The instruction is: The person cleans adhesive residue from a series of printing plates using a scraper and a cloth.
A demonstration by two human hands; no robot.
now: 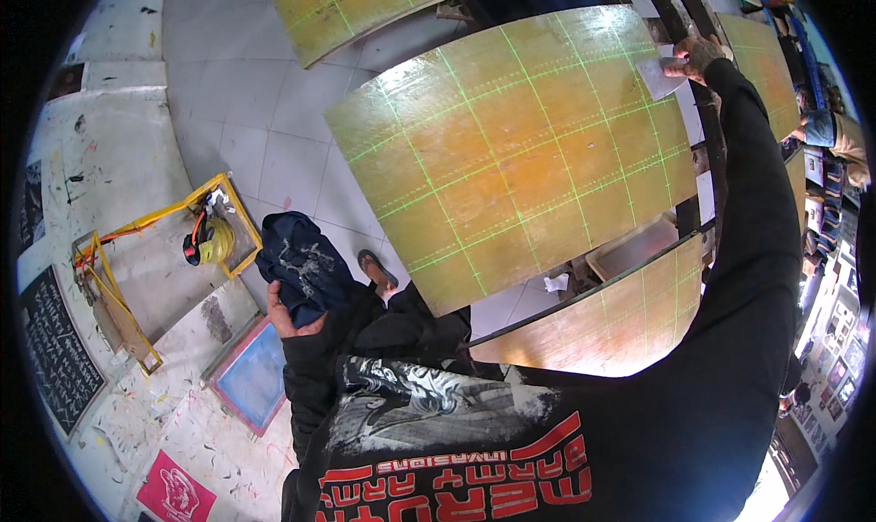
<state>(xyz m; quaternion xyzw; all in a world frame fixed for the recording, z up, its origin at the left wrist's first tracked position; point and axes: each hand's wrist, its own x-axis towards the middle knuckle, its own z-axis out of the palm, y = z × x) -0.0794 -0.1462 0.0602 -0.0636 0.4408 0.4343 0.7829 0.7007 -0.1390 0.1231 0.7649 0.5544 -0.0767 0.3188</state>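
Note:
My left hand is closed round a bunched dark blue cloth with pale smears on it, held at my left side. My right arm stretches out to the far right corner of a yellowish board marked with a bright green grid. There my right hand pinches a thin, flat, pale grey piece, which lies over the board's edge. Whether that piece is a scraper or a card I cannot make out.
More gridded boards stand nearer me and beyond, on dark rails. To the left, a paint-marked white surface bears a yellow frame, a yellow-green tape roll and a blue screen frame. Other people are at the far right.

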